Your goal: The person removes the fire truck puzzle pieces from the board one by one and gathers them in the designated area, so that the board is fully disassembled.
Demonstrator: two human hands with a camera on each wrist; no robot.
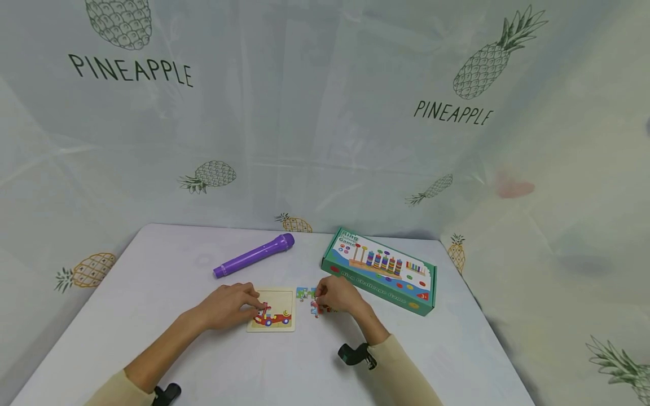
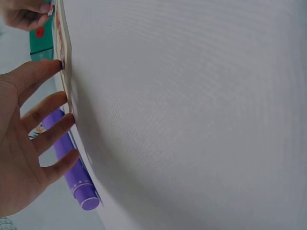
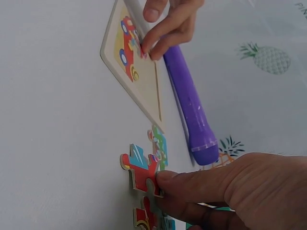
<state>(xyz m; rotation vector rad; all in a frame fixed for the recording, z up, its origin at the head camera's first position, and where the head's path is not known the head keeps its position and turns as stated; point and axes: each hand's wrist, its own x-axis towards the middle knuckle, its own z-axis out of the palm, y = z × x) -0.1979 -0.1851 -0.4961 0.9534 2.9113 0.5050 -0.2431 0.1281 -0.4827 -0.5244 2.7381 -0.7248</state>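
Observation:
A square wooden puzzle board (image 1: 276, 297) lies on the table, with a red vehicle picture (image 3: 125, 48) fitted along its near side. My left hand (image 1: 228, 306) rests its fingertips on the left part of the board, fingers extended. Between thumb and fingers, my right hand (image 1: 339, 294) pinches a red and blue puzzle piece (image 3: 139, 167), just right of the board. Loose puzzle pieces (image 1: 303, 293) in green and blue lie beside it, some partly hidden under the right hand.
Behind the board lies a purple toy microphone (image 1: 254, 256), slanting across the white table (image 1: 213, 372). A green ring game box (image 1: 381, 270) stands at the back right, close behind my right hand. A pineapple-print sheet (image 1: 315, 113) hangs behind the table.

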